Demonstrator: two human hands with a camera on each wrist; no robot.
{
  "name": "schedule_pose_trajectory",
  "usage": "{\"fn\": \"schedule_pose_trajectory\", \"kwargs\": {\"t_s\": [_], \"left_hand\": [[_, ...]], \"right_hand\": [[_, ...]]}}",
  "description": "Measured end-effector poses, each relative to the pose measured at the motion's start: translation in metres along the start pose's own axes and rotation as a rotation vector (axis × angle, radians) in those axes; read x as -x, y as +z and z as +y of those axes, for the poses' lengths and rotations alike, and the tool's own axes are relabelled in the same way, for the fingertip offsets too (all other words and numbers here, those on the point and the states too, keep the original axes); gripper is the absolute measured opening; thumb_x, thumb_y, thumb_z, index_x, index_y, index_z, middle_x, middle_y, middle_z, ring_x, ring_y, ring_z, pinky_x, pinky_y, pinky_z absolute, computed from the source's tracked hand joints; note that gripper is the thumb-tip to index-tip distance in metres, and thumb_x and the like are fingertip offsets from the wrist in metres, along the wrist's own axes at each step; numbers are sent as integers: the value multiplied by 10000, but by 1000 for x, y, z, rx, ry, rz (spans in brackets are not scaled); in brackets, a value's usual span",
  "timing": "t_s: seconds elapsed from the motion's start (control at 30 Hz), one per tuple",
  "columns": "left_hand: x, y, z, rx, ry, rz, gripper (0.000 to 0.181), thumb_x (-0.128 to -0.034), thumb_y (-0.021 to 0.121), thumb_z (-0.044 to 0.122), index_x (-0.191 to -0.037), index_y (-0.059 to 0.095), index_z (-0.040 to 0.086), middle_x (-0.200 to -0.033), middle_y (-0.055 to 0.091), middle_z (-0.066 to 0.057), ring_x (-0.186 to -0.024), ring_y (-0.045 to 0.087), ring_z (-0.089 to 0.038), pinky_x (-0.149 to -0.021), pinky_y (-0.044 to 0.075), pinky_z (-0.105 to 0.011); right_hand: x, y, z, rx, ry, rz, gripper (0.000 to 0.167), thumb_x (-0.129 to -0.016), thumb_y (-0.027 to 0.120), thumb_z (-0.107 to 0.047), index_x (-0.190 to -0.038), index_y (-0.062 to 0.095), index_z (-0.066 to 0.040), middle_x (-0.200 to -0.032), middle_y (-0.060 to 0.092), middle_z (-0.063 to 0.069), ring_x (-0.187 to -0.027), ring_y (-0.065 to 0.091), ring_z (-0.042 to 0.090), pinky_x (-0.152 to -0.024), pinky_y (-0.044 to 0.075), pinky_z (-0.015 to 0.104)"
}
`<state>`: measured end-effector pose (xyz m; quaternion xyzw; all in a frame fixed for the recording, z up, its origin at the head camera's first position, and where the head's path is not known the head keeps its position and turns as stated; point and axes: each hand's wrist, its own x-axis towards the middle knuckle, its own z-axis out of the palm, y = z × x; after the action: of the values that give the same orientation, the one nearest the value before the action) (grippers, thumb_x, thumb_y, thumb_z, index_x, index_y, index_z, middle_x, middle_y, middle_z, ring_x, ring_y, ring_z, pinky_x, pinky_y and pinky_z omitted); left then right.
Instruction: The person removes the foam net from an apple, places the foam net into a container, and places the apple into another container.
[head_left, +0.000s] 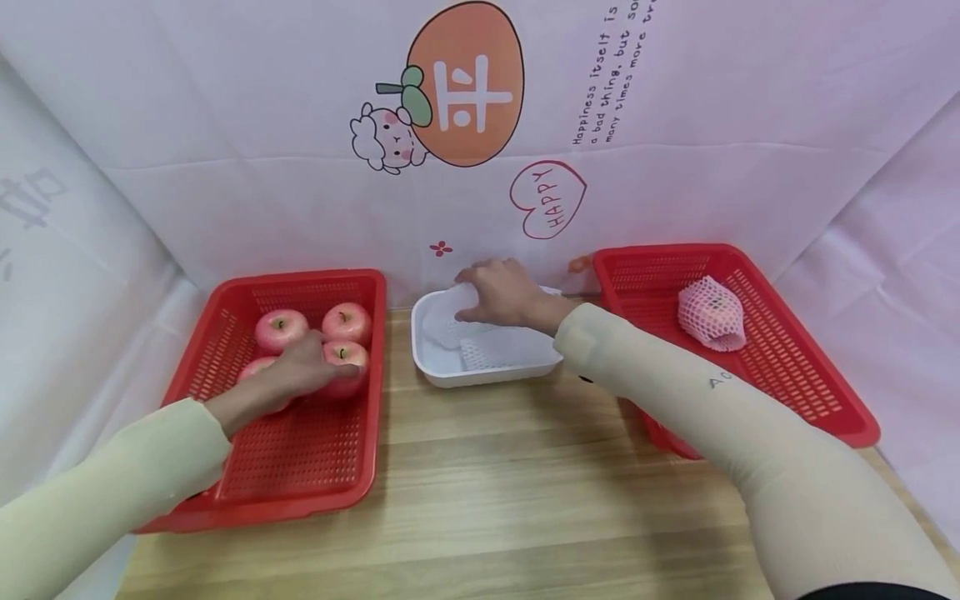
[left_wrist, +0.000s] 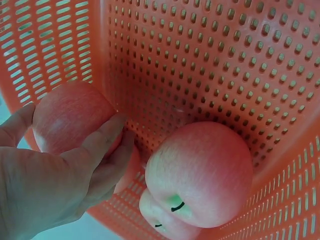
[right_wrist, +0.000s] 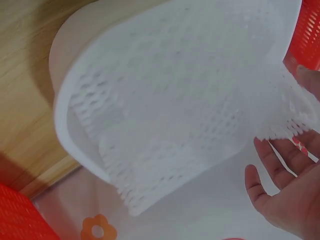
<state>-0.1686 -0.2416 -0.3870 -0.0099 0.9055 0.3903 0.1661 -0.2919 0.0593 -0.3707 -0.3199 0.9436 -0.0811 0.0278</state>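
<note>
My left hand [head_left: 300,367] is in the left red basket [head_left: 372,450], its thumb and fingers around an apple [left_wrist: 72,117]. More apples lie close by, among them one with a dark stem [left_wrist: 205,172] in the left wrist view. Over a white tray [head_left: 487,381] in the middle, my right hand [head_left: 502,292] pinches a white foam net sleeve [right_wrist: 282,100] between thumb and fingers. Several other foam nets [right_wrist: 155,165] lie in that tray. The right forearm hides the tray's right end.
A second red basket [head_left: 813,387] stands on the right, holding one fruit in a foam net [head_left: 712,317]. Both baskets and the tray sit on a wooden table [head_left: 495,500]. A printed white cloth [head_left: 300,208] hangs close behind them.
</note>
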Motion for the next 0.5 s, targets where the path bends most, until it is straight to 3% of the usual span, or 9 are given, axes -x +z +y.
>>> {"fn": "schedule_pose_trajectory", "kwargs": {"t_s": [0.1,0.2,0.37,0.5], "left_hand": [[-3,1,-2,-18,-10,1,285,-935,734,181,-1031,537,0,-751,459,0,-717,505,-172,-625,454,-294],[-4,3,-4,-67,-36,2,437,-932,735,222,-1153,523,-90,-876,538,-78,-816,539,-229,-694,491,-324],[-3,6,-7,-108,-92,-24,750,-966,708,289,-1399,344,-204,-1233,548,-274,-1053,533,-337,-892,506,-433],[-4,8,-6,-104,-105,-29,839,-984,688,298,-1466,244,-225,-1344,517,-337,-1129,522,-361,-958,497,-473]], "right_hand": [[3,-6,3,-31,6,25,652,-887,842,-442,-1435,666,-135,-1441,666,91,-1260,655,301,-1104,514,479],[7,-11,7,-64,16,43,651,-890,839,-420,-1448,655,-139,-1466,649,84,-1271,653,298,-1104,528,467],[15,-19,13,-115,30,46,665,-901,831,-381,-1479,621,-130,-1510,613,87,-1329,621,307,-1127,513,485],[24,-26,18,-139,49,44,672,-906,826,-369,-1492,604,-127,-1493,624,87,-1323,626,294,-1092,543,473]]}}
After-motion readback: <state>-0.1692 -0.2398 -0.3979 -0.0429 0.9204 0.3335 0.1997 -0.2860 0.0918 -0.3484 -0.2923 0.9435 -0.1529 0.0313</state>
